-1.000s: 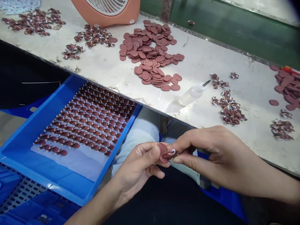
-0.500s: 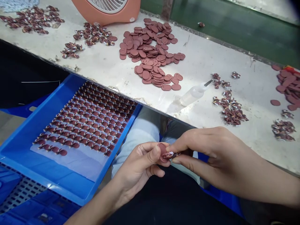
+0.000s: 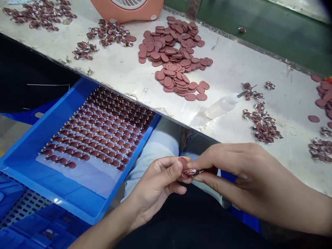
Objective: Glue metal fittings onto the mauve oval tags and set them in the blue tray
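Little has moved since the earlier frame: both hands have stayed together over the lap, drifting only slightly right in the view.

Across the bench point(image 3: 233, 69) lie a big heap of loose reddish discs point(image 3: 176, 58), several small piles of dark figure pieces point(image 3: 261, 122), and a clear squeeze bottle point(image 3: 220, 108) on its side.

Left of the knees, the blue tray point(image 3: 31, 138) holds many neat rows of finished pieces point(image 3: 101, 128); its near end is bare, so judging by that and the heaps, plenty remains.

Left hand point(image 3: 158, 185) is closed narrow, pinching one disc point(image 3: 183, 163) upright. Right hand point(image 3: 233, 169) pinches a small figure piece point(image 3: 195, 171) against that disc.
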Action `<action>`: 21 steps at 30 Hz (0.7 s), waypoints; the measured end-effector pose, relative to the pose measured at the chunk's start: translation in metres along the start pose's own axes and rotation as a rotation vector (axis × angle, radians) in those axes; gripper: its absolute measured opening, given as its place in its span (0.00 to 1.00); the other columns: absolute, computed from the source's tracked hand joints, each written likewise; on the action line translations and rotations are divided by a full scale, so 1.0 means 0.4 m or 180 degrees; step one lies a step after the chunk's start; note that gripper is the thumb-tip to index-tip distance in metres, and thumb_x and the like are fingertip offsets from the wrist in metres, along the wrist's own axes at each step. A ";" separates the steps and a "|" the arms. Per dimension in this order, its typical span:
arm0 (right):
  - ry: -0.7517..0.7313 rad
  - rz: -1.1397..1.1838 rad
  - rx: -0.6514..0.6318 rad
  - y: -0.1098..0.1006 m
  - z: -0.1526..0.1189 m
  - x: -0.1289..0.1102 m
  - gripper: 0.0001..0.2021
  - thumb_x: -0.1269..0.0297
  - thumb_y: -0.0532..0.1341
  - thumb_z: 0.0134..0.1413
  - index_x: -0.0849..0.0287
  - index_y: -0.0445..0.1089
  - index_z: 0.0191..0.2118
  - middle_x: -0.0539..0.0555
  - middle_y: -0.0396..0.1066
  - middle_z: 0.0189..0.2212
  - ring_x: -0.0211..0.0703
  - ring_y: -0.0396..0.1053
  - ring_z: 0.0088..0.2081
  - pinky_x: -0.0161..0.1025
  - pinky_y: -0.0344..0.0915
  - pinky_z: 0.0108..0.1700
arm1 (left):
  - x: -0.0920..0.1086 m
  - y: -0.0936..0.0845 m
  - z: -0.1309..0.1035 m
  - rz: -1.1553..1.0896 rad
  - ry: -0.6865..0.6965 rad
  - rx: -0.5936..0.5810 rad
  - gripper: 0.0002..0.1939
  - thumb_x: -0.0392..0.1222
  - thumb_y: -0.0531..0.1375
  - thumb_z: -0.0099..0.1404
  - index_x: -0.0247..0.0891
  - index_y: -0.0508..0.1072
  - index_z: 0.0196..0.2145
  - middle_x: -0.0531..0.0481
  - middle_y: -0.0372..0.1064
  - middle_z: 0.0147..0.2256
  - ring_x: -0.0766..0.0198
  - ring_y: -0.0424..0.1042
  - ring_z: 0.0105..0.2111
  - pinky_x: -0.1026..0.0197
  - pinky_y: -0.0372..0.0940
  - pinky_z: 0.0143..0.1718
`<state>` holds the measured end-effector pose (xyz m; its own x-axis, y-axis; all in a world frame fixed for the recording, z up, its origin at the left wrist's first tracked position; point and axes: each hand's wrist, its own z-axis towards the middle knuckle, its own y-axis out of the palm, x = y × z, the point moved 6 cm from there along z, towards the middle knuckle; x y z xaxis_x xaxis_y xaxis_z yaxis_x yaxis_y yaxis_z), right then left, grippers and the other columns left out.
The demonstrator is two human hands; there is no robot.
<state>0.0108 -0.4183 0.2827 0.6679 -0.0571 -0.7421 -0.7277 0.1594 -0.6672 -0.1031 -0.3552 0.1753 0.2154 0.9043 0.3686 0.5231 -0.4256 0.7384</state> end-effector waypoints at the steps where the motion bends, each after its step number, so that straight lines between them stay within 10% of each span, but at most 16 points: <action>1: 0.0009 0.0010 0.0003 0.000 0.002 0.000 0.05 0.72 0.63 0.60 0.56 0.75 0.39 0.44 0.76 0.31 0.30 0.74 0.31 0.29 0.69 0.34 | 0.002 0.001 0.000 0.0004 0.0011 -0.0011 0.09 0.45 0.70 0.59 0.36 0.83 0.34 0.52 0.75 0.27 0.72 0.74 0.27 0.76 0.70 0.24; 21: -0.0247 0.0018 0.0124 0.011 -0.048 -0.032 0.14 0.75 0.60 0.63 0.54 0.72 0.51 0.49 0.77 0.36 0.35 0.75 0.33 0.28 0.72 0.36 | 0.018 0.028 -0.025 0.0167 0.0215 -0.0121 0.13 0.49 0.74 0.52 0.42 0.84 0.35 0.53 0.75 0.25 0.71 0.73 0.24 0.72 0.69 0.25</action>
<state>-0.0041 -0.4359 0.2881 0.6749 0.0204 -0.7376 -0.7259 0.1979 -0.6587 -0.1037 -0.3538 0.1919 0.1848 0.8770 0.4436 0.4808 -0.4744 0.7374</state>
